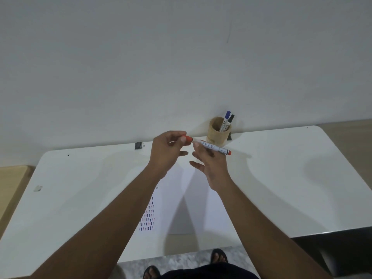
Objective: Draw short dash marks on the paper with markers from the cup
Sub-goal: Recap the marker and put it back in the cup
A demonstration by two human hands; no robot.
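While left hand (pixel 168 153) grip pinches red cap (pixel 188 138), right hand (pixel 210 165) grip holds marker (pixel 211 147) barrel above paper (pixel 193 198).

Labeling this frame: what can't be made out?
Head view, the only one:
- Print on the red marker: too small, partly behind right hand fingers.
- Whether its cap, in the left hand, is seated or off: blurred.
- Paper dashes: arms hide some.
- Cup depth: wall hides marker bases.

Paper's (pixel 181 198) middle under both forearms; marker barrel (pixel 213 147) print too small; 2 feet cut by bottom edge
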